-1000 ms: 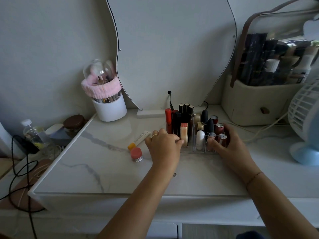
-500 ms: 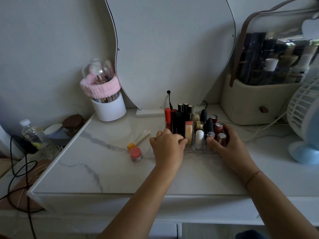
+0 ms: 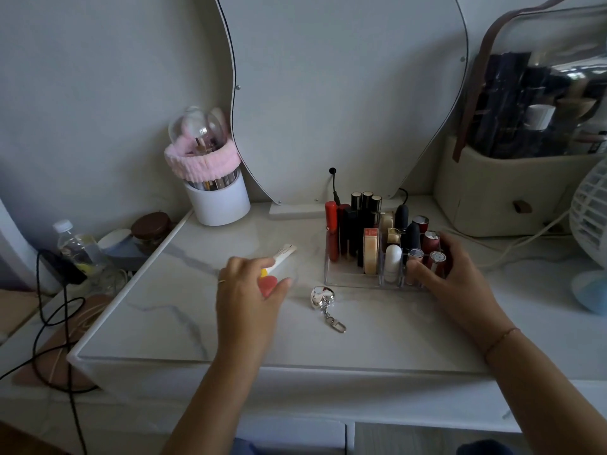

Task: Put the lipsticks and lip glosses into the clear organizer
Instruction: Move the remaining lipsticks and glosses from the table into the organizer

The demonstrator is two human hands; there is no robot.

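Observation:
The clear organizer (image 3: pixel 353 280) stands on the marble tabletop, right of centre, filled with several upright lipsticks and lip glosses (image 3: pixel 370 229). My right hand (image 3: pixel 450 277) rests against its right front corner, fingers touching the small tubes there. My left hand (image 3: pixel 251 292) is over the small pink-lidded pot (image 3: pixel 267 285) to the left, thumb and fingers curled around it. A white tube with a yellow cap (image 3: pixel 283 254) lies just behind that hand. A silver heart-shaped keychain (image 3: pixel 323 298) lies between my hands.
A white brush holder with a pink band (image 3: pixel 215 192) stands at the back left. A mirror leans on the wall behind. A beige cosmetics bag (image 3: pixel 505 188) and a white fan (image 3: pixel 589 218) are at the right. Bottles, jars and black cables sit off the table's left edge.
My left hand has left the organizer and moved left onto the pink-lidded pot. The silver keychain, hidden before, now lies in view. My right hand has stayed at the organizer.

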